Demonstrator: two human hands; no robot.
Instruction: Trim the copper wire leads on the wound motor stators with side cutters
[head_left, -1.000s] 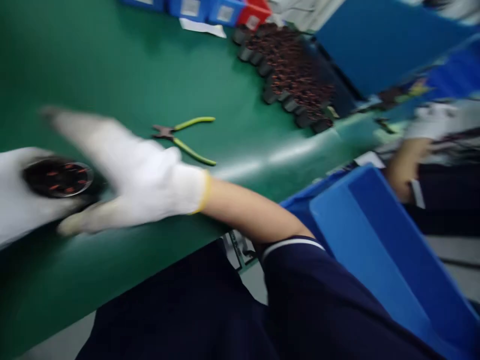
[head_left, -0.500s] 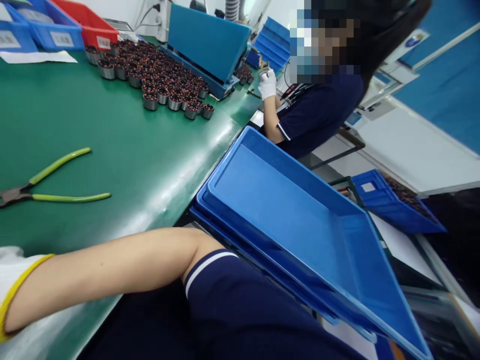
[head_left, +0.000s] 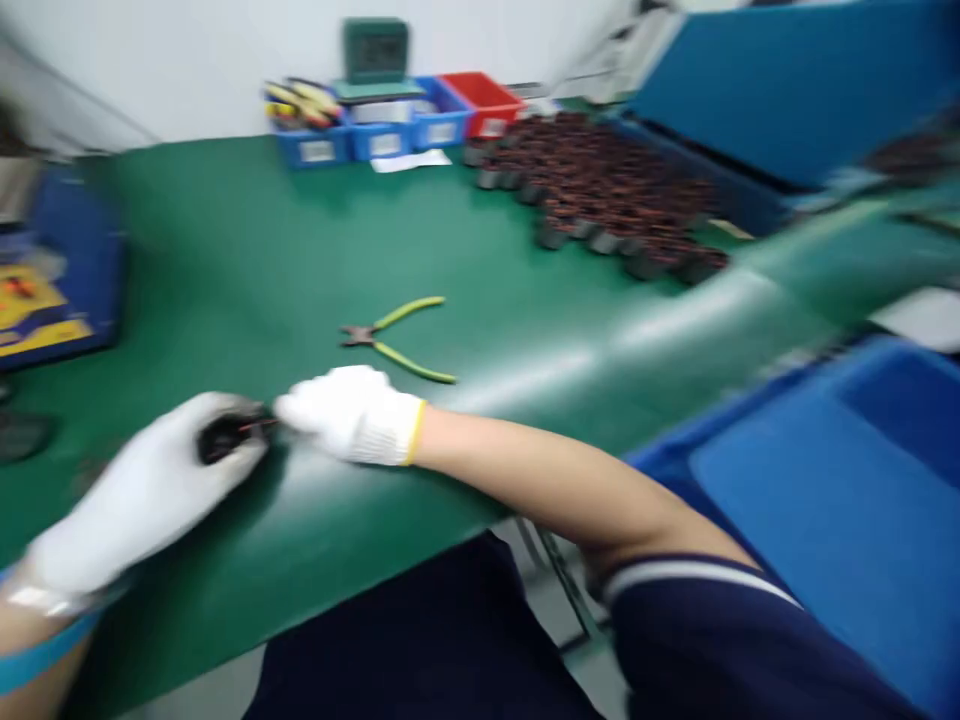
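Observation:
My left hand (head_left: 172, 475), in a white glove, is wrapped round a dark round motor part (head_left: 223, 436) above the green table. A thin reddish wire sticks out of this part towards my right hand (head_left: 345, 410). That hand, gloved in white with a yellow cuff, is closed in a pinch at the wire's end; motion blur softens the fingertips. Beyond it, pliers with green handles (head_left: 409, 345) lie spread on the table. Many similar wound parts (head_left: 600, 190) stand in a cluster at the back right.
Blue bins (head_left: 315, 150) and a red bin (head_left: 484, 105) line the wall beside a small green clock (head_left: 376, 52). A teal machine (head_left: 795, 95) stands at the back right. A large blue tray (head_left: 825, 480) is at the right edge; a blue-yellow item (head_left: 60, 270) sits left.
The view has swung left, bringing both hands and the held part into sight. The co-worker has dropped out of view. The pliers lie open as before.

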